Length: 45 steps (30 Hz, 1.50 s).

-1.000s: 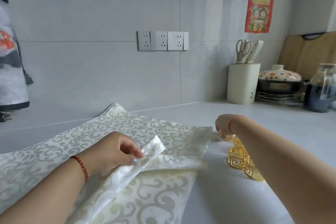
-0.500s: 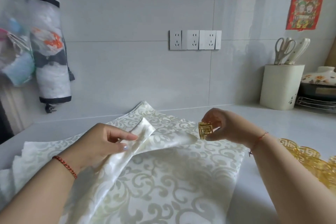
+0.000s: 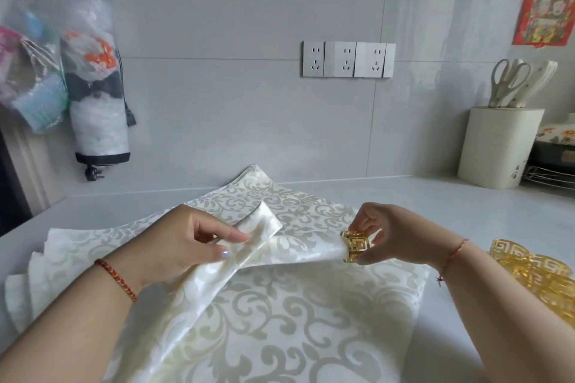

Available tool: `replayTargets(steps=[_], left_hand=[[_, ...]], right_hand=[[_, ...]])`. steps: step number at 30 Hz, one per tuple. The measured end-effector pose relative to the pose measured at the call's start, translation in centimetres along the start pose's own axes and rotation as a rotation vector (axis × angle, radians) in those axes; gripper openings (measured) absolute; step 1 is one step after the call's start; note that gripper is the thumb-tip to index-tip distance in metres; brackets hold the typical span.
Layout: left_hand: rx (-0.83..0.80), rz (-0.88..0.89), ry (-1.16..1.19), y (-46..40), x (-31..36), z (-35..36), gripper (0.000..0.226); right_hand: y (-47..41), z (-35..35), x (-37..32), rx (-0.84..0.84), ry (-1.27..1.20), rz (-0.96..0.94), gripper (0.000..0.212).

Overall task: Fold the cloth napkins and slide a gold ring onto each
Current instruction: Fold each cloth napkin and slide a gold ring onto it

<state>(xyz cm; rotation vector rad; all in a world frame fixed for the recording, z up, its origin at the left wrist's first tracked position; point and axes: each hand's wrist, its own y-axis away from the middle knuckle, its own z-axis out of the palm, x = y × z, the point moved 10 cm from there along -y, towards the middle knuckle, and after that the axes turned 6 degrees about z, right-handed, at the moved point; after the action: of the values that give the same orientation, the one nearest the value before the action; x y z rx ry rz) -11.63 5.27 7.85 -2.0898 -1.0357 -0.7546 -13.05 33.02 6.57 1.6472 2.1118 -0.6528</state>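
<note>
A folded cream napkin (image 3: 298,247) with a scroll pattern runs as a narrow strip across a stack of flat napkins (image 3: 292,320) on the white counter. My left hand (image 3: 183,242) pinches the strip near its folded middle. My right hand (image 3: 389,236) pinches a gold fretwork ring (image 3: 354,246), and the strip's right tip sits inside that ring. Several more gold rings (image 3: 535,277) lie in a pile on the counter to the right, partly behind my right forearm.
A cream utensil holder (image 3: 497,146) with scissors stands at the back right, next to a wire rack with a pot. Plastic bags and a bag dispenser (image 3: 93,78) hang on the left wall. Wall sockets (image 3: 348,59) sit above the counter.
My right hand took a gold ring from the pile, carried it left to the strip's end and put it over the tip. The view turned left. My left hand kept its pinch.
</note>
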Motion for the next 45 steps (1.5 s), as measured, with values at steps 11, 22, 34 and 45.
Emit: replayTargets(steps=[11, 22, 34, 45], left_hand=[[-0.069, 0.052, 0.0, -0.3, -0.1, 1.6, 0.03], [-0.108, 0.064, -0.075, -0.6, 0.4, 3.3, 0.03], [-0.208, 0.051, -0.054, -0.1, 1.4, 5.0, 0.065], [-0.412, 0.063, -0.095, 0.6, 2.0, 6.4, 0.057]], right_hand=[[0.5, 1.5, -1.7, -0.081, -0.104, -0.043, 0.042], [1.1, 3.8, -5.7, -0.026, -0.002, -0.135, 0.04], [0.8, 3.5, -5.5, 0.078, -0.214, -0.068, 0.037], [2.1, 3.7, -7.8, 0.06, -0.146, -0.244, 0.037]])
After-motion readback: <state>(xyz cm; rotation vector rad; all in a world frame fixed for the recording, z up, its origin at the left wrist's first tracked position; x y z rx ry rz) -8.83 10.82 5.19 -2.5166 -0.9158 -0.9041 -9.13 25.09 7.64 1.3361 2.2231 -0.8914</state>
